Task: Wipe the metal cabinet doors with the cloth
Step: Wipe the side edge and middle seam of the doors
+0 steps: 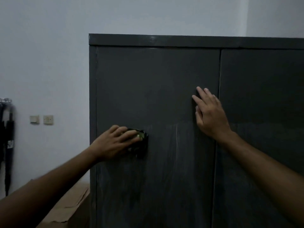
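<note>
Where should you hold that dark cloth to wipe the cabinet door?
Judging by its pose, flat on top, coming from the front. The cloth is a small wad pressed against the left door, so the left hand spreads its fingers over it, a palm-down grip that pins it to the metal. The right hand rests bare against the same door.

Cabinet (164, 79) is a flat dark charcoal grey all over, both doors (158, 89) the same shade. Pale chalky streaks run in vertical smears across the lower half of the left door, toward 6 o'clock. The cloth (139, 142) looks mostly black with a little yellowish-green patch showing. Wall (46, 55) is a pale bluish grey. Over at 9 o'clock there are two cream switch plates (42, 119), and a tan brown cardboard box (69, 209) at 7 o'clock.
</note>
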Action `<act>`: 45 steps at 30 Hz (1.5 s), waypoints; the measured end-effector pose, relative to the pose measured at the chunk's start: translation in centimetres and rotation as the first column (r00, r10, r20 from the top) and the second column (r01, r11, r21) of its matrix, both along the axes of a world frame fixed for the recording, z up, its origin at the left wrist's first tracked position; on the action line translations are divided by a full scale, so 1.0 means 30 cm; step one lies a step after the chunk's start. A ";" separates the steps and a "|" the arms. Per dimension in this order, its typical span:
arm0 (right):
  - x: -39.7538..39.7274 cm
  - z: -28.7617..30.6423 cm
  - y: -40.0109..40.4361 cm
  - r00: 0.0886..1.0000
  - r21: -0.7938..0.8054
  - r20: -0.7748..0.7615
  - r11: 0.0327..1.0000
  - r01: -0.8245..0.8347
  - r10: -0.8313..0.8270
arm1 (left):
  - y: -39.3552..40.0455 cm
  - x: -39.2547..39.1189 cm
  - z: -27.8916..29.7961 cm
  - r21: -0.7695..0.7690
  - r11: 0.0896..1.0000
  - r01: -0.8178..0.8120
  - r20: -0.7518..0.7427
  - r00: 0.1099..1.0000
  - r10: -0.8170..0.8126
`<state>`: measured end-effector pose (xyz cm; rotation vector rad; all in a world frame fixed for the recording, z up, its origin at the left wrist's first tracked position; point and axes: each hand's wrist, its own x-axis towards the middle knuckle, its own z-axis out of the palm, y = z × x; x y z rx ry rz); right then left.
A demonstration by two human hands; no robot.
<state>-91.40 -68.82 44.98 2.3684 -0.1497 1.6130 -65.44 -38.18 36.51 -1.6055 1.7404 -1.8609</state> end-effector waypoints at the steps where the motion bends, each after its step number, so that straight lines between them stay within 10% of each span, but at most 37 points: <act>1: 0.002 -0.004 -0.005 1.000 -0.007 0.002 1.000 -0.003 0.003 | 0.000 -0.001 0.034 -0.094 0.995 -0.016 -0.089 0.996 0.007; 6: -0.012 -0.006 -0.031 1.000 -0.045 -0.016 0.999 -0.026 0.025 | -0.117 -0.097 0.081 -0.556 0.825 -0.100 -0.420 0.891 -0.174; 11: -0.082 -0.018 -0.157 0.989 -0.063 0.147 0.998 0.008 0.001 | -0.162 -0.091 0.028 0.118 0.992 0.047 0.100 0.993 -0.059; 17: -0.121 0.042 -0.327 0.983 -0.139 0.176 0.987 0.083 -0.058 | -0.258 -0.198 0.171 -0.447 0.894 -0.018 -0.326 0.934 -0.144; 23: -0.097 0.030 -0.371 0.976 -0.181 0.220 0.983 0.039 0.001 | -0.324 -0.210 0.088 0.203 0.974 0.099 0.097 0.988 -0.121; 28: -0.095 0.027 -0.378 0.973 -0.179 0.229 0.983 0.031 0.011 | -0.398 -0.302 0.199 -0.481 0.875 -0.056 -0.388 0.909 -0.155; 34: -0.093 0.030 -0.379 0.969 -0.187 0.248 0.982 0.033 0.015 | -0.526 -0.348 0.021 0.225 0.967 0.123 0.113 0.982 -0.152; 40: -0.103 0.029 -0.382 0.971 -0.189 0.237 0.979 0.072 -0.025 | -0.602 -0.444 0.150 -0.427 0.900 0.090 -0.302 0.924 -0.235; 45: -0.163 0.044 -0.392 0.987 -0.262 0.143 0.958 0.115 -0.080 | -0.656 -0.449 0.087 0.224 0.960 0.166 0.074 0.980 -0.187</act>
